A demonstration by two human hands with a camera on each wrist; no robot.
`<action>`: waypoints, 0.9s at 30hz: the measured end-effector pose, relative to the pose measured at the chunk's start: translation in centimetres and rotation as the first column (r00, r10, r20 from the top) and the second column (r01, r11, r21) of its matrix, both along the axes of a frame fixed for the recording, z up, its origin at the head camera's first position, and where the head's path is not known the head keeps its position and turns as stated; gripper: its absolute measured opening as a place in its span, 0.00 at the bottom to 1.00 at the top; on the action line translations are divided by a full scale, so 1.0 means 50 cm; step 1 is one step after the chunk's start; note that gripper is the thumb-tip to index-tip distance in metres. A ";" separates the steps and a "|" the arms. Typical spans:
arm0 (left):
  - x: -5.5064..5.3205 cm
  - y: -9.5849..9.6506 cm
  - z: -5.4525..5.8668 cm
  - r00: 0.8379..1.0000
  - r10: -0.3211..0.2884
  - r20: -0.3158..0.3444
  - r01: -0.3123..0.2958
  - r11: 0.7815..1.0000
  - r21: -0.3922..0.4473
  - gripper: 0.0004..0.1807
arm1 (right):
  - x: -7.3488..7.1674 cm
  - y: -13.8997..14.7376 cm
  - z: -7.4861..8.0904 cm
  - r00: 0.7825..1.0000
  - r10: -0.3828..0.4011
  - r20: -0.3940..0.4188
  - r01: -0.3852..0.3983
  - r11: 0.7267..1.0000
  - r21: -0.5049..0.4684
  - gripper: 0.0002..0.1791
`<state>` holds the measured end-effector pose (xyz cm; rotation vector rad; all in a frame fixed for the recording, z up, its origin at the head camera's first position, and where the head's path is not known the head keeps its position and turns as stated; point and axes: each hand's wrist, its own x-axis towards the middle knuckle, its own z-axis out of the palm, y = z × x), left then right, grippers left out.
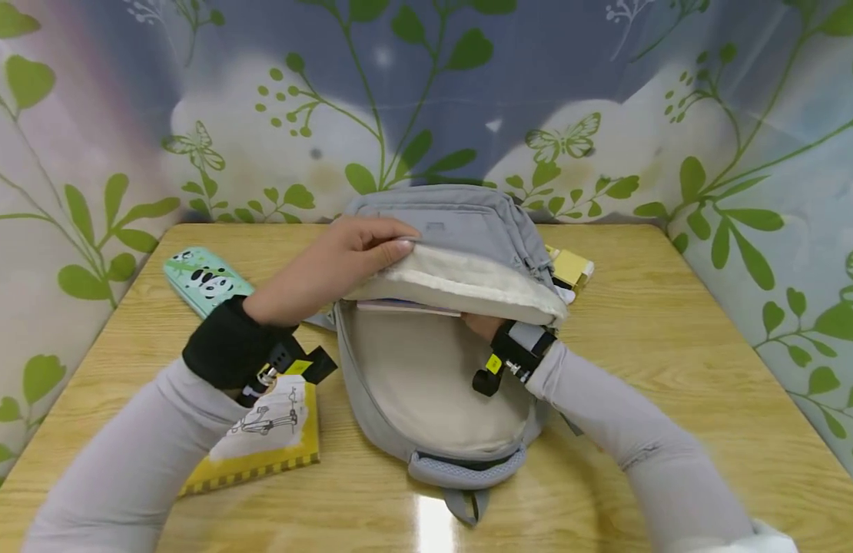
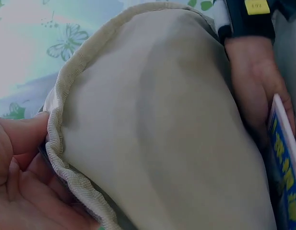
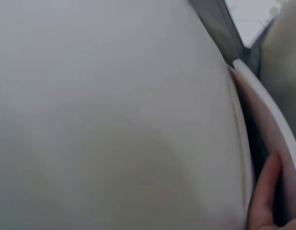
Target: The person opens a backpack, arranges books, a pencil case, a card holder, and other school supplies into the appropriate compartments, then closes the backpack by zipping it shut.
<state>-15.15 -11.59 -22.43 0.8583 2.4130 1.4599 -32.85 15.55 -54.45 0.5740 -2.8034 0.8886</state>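
A grey backpack [image 1: 378, 415] lies unzipped on the table, its cream lining showing. My left hand [image 1: 346, 250] pinches the edge of the front panel [image 1: 468, 284] and holds it raised; the left wrist view shows thumb and fingers on the piped rim [image 2: 56, 139]. Under that panel, my right hand [image 1: 480, 326] reaches into the bag, its fingers hidden in the head view. It grips a thin book [image 2: 284, 163] with a blue cover and yellow characters. In the right wrist view a finger [image 3: 266, 191] lies along the pale book [image 3: 270, 108].
A mint green panda pencil case [image 1: 212, 283] lies left of the bag. Nearer, a yellow-bordered book [image 1: 274, 430] sits partly under my left forearm. Small yellow items [image 1: 572, 267] stand behind the bag's right side. A patterned curtain [image 1: 426, 100] borders the wooden table [image 1: 675, 330].
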 end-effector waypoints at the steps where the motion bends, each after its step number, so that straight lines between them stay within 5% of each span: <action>1: -0.001 0.003 -0.001 1.000 -0.003 -0.004 0.003 1.000 -0.001 0.16 | 0.031 -0.007 0.049 0.999 -0.038 -0.032 0.040 0.996 0.077 0.22; 3: -0.004 0.006 -0.003 1.000 -0.003 -0.010 0.003 1.000 0.002 0.17 | 0.111 -0.029 0.162 0.991 -0.065 0.119 0.077 0.992 -0.100 0.24; 6: -0.009 0.005 -0.006 1.000 0.024 -0.004 -0.024 1.000 0.005 0.17 | 0.211 -0.048 0.291 0.980 -0.024 0.197 0.067 0.974 -0.215 0.30; 8: -0.011 0.002 -0.008 0.999 0.046 0.006 -0.046 0.999 0.007 0.18 | 0.251 -0.056 0.334 0.978 0.072 0.198 -0.017 0.963 -0.269 0.24; 11: -0.013 -0.001 -0.013 0.997 0.076 0.030 -0.076 0.997 0.018 0.19 | 0.292 -0.065 0.369 0.907 0.283 0.312 -0.083 0.846 -0.527 0.17; 12: -0.014 -0.001 -0.016 0.997 0.077 0.032 -0.078 0.997 0.025 0.18 | 0.301 -0.070 0.377 0.877 0.329 0.349 -0.093 0.830 -0.550 0.17; 14: -0.015 -0.001 -0.019 0.996 0.079 0.031 -0.080 0.996 0.029 0.17 | 0.324 -0.080 0.396 0.819 0.355 0.450 -0.077 0.846 -0.527 0.23; 16: -0.015 -0.001 -0.024 0.997 0.072 0.029 -0.072 0.997 0.027 0.17 | 0.349 -0.087 0.417 0.833 0.321 0.450 -0.212 0.937 -0.277 0.32; 17: -0.016 0.000 -0.026 0.997 0.067 0.026 -0.067 0.998 0.021 0.16 | 0.364 -0.089 0.430 0.826 0.343 0.448 -0.293 0.939 -0.178 0.34; 19: -0.015 0.000 -0.030 0.998 0.056 0.032 -0.057 0.998 0.011 0.16 | 0.398 -0.087 0.459 0.799 0.403 0.447 -0.448 0.894 -0.006 0.36; 22: -0.015 0.001 -0.035 0.998 0.044 0.037 -0.044 0.999 0.006 0.16 | 0.449 -0.075 0.507 0.742 0.572 0.348 -0.631 0.773 0.074 0.32; 24: -0.014 0.000 -0.038 0.999 0.037 0.034 -0.037 0.999 0.009 0.15 | 0.479 -0.068 0.536 0.736 0.652 0.182 -0.674 0.731 0.105 0.27; 26: -0.012 -0.001 -0.040 0.999 0.034 0.030 -0.035 0.999 0.009 0.14 | 0.497 -0.063 0.552 0.745 0.661 -0.093 -0.639 0.747 0.184 0.26; 27: -0.010 -0.002 -0.041 0.999 0.032 0.028 -0.032 0.999 0.008 0.14 | 0.500 -0.061 0.556 0.750 0.623 -0.225 -0.583 0.782 0.221 0.28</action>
